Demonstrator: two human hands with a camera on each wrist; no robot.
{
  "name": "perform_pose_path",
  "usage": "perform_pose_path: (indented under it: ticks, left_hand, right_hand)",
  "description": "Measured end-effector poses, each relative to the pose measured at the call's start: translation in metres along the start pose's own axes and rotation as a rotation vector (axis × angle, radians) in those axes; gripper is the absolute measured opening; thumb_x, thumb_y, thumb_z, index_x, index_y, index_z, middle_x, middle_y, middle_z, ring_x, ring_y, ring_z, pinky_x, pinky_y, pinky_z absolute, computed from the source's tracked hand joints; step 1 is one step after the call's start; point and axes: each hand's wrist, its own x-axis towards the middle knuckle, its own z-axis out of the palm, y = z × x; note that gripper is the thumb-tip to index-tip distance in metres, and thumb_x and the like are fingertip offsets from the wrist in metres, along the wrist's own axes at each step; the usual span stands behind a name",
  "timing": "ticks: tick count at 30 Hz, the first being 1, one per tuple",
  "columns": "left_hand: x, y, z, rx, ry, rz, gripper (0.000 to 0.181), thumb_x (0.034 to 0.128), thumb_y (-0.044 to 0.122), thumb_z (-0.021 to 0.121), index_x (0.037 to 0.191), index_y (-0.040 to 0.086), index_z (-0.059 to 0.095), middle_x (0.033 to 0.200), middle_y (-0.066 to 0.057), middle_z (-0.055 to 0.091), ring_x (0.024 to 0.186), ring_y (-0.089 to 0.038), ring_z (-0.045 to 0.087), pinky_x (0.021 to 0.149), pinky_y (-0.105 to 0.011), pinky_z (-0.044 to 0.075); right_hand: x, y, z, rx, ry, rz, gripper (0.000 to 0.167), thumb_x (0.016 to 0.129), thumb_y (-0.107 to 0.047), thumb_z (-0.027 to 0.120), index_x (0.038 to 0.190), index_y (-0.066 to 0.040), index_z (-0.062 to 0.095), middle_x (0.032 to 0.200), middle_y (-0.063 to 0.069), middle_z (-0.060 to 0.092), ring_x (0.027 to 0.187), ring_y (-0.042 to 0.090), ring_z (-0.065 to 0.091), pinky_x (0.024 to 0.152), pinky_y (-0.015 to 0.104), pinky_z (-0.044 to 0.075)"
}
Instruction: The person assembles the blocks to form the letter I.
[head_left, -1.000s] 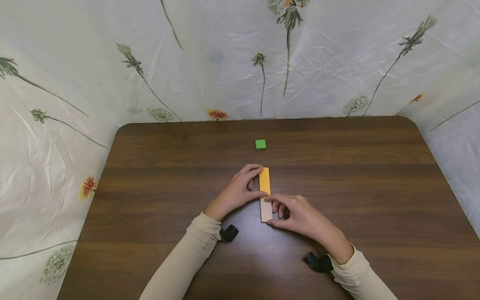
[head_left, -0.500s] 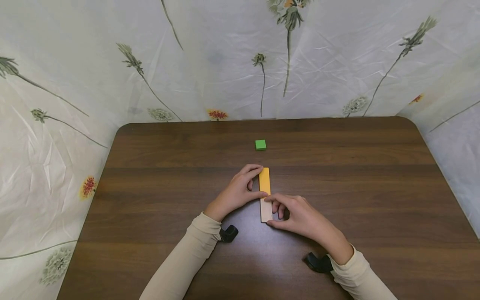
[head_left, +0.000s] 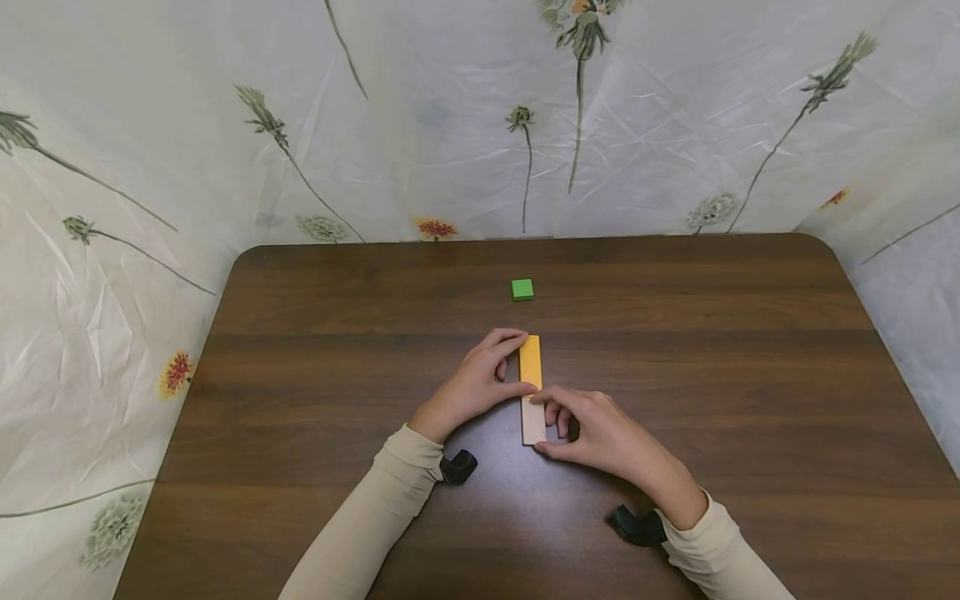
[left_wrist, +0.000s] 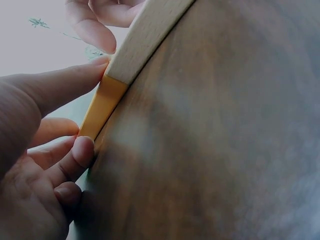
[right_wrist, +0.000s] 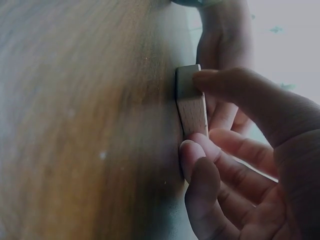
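Looking down, we find a smooth, bright yellow rectangular block (head_left: 530, 362) lying flat on the table (head_left: 360, 308), its length running away from the person. At its near end, and in line with it, we see a pale, bare wooden rectangular block (head_left: 533, 422); the left wrist view shows the two meeting end to end at a straight seam.

On the yellow block's left side we see the left hand (head_left: 468, 379), pinching it by its ends: forefinger at the far end, thumb by the seam. To the right of the yellow block, and nearer the person, we see the right hand (head_left: 600, 425) grasping the wooden block likewise, forefinger by the seam, just beside the left thumb, and thumb at the near end. Its other fingers are curled beside the block.

Beyond the yellow block's far end, well apart, we spot a small, bright green square block (head_left: 522, 290). The surface under all three is dark brown and wood-grained. Nearer than the yellow block, to either side, we see a cream left sleeve (head_left: 360, 508) and a matching right sleeve (head_left: 727, 550), a curved black piece jutting from each cuff. Far beyond the yellow block we see whitish, flower-printed fabric (head_left: 435, 125).
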Motion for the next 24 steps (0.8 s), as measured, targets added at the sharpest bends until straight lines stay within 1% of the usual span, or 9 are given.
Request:
perform_pose_path:
  ticks: [4,9,14,16,18,24]
  left_hand:
    - [-0.001,0.0,0.0,-0.002,-0.005,-0.006,0.075,0.0904,0.03,0.082,0.154,0.007,0.049,0.153,-0.003,0.048,0.079,-0.009,0.049,0.071,-0.02,0.044]
    - [-0.001,0.0,0.0,0.003,-0.002,-0.005,0.075,0.0904,0.03,0.082,0.153,0.007,0.049,0.153,-0.003,0.049,0.079,-0.009,0.049,0.071,-0.02,0.044]
    - [0.0,0.0,0.0,0.007,0.002,-0.001,0.075,0.0902,0.031,0.082,0.153,0.007,0.049,0.152,-0.003,0.049,0.078,-0.008,0.049,0.07,-0.02,0.043]
    - [0.0,0.0,0.0,0.008,0.002,-0.004,0.075,0.0903,0.031,0.082,0.154,0.007,0.049,0.152,-0.003,0.049,0.077,-0.008,0.049,0.07,-0.02,0.043]
    - [0.0,0.001,0.0,0.007,0.001,-0.008,0.075,0.0901,0.031,0.082,0.154,0.007,0.049,0.152,-0.003,0.049,0.076,-0.008,0.048,0.07,-0.02,0.043]
    - [0.0,0.0,0.0,0.004,0.001,-0.012,0.075,0.0899,0.03,0.082,0.154,0.008,0.049,0.152,-0.003,0.049,0.075,-0.008,0.047,0.07,-0.02,0.043]
  right_hand:
    - [0.0,-0.001,0.0,0.002,0.0,0.003,0.049,0.08,-0.03,0.091,0.121,-0.016,0.066,0.086,-0.008,0.064,0.072,0.002,0.059,0.066,0.021,0.052]
    - [0.0,0.001,-0.003,0.014,0.024,-0.006,0.053,0.08,-0.037,0.091,0.123,-0.018,0.066,0.087,-0.008,0.064,0.071,0.002,0.06,0.067,0.023,0.051]
    - [0.0,0.002,-0.009,0.007,0.066,-0.02,0.054,0.077,-0.036,0.093,0.12,-0.018,0.066,0.086,-0.006,0.066,0.07,0.002,0.061,0.067,0.023,0.052]
    - [0.001,0.002,-0.011,-0.001,0.072,-0.024,0.054,0.076,-0.034,0.094,0.118,-0.017,0.066,0.086,-0.006,0.066,0.07,0.002,0.062,0.067,0.023,0.053]
    - [0.001,0.001,-0.012,-0.015,0.063,-0.026,0.054,0.075,-0.035,0.094,0.117,-0.017,0.066,0.086,-0.006,0.066,0.071,0.002,0.061,0.067,0.023,0.053]
    - [0.001,-0.001,-0.009,-0.057,-0.014,-0.025,0.049,0.077,-0.034,0.093,0.114,-0.017,0.065,0.087,-0.008,0.064,0.075,0.002,0.06,0.068,0.022,0.054]
